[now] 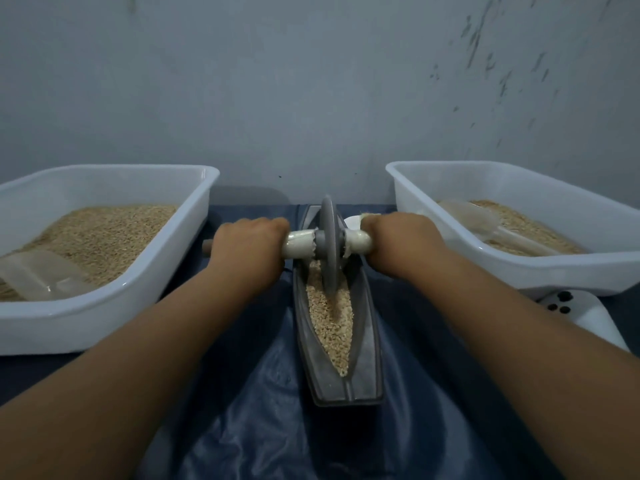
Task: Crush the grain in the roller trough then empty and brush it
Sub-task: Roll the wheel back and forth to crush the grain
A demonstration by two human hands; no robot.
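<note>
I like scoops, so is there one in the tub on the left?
Yes, a clear scoop lies on the grain at the near end of the left tub.

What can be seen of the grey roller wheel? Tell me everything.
The roller wheel is a thin grey disc, metal by its look, standing upright on its edge in the far half of the trough. An axle runs through its hub, wrapped in white on both sides. The left hand grips the left handle, whose wooden end pokes out beyond the fist; the right hand grips the right one. Its lower rim sits in the grain, which fills the trough's groove.
</note>
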